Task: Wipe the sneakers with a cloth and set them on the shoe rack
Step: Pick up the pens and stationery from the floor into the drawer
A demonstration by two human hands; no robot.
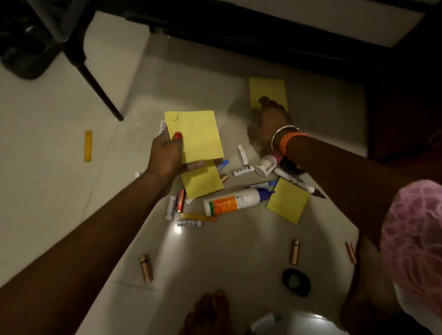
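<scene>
Holding a stack of yellow paper sheets between thumb and fingers, the left hand hovered over the tiled floor. The right hand pressed on another yellow sheet, its grip unclear. Sneakers and cloth went unseen. The glue bottle label was unreadable.

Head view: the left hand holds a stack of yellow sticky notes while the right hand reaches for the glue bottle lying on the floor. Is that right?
Not quite. In the head view the right hand reaches to a yellow sticky note lying farther out on the floor, not the glue bottle, which lies untouched nearer the feet. The rest stands: the left hand holds a stack of yellow sticky notes.
</scene>
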